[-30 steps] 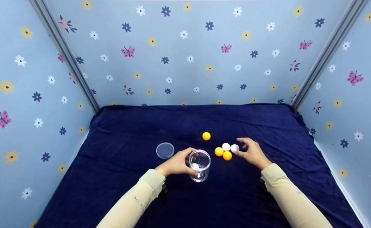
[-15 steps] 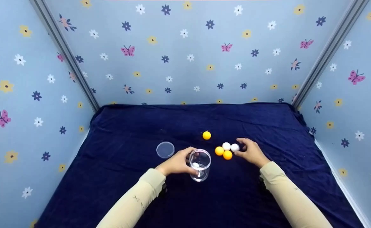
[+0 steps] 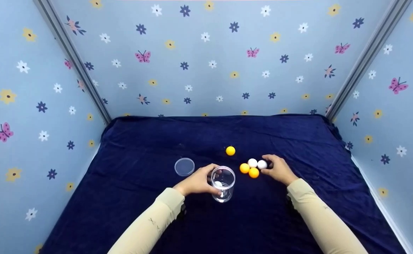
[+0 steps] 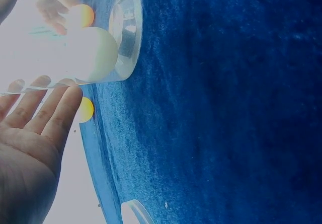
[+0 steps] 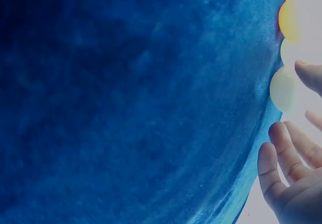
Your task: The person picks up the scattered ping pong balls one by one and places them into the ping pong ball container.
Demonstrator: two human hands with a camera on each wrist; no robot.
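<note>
My left hand [image 3: 200, 180] grips a clear plastic jar [image 3: 224, 194], which stands upright with its mouth uncovered. Inside, at the bottom, lies a white ball [image 4: 95, 55], clearest in the left wrist view. My right hand [image 3: 279, 170] is beside another white ball [image 3: 262, 164], thumb and forefinger spread on either side of it; whether they touch it is unclear. That ball sits in a cluster with a second white ball [image 3: 252, 162] and two orange balls, one at the left [image 3: 244, 168] and one nearer [image 3: 253, 173].
A lone yellow-orange ball [image 3: 230, 151] lies farther back. The round clear lid [image 3: 184, 167] rests flat to the left of the jar. Dark blue cloth [image 3: 150, 141] covers the table, with flower-patterned walls [image 3: 206, 56] at the back and sides.
My right hand has shifted very slightly left around the white ball, its thumb and forefinger a little closer together. The left hand and the jar hold still.
</note>
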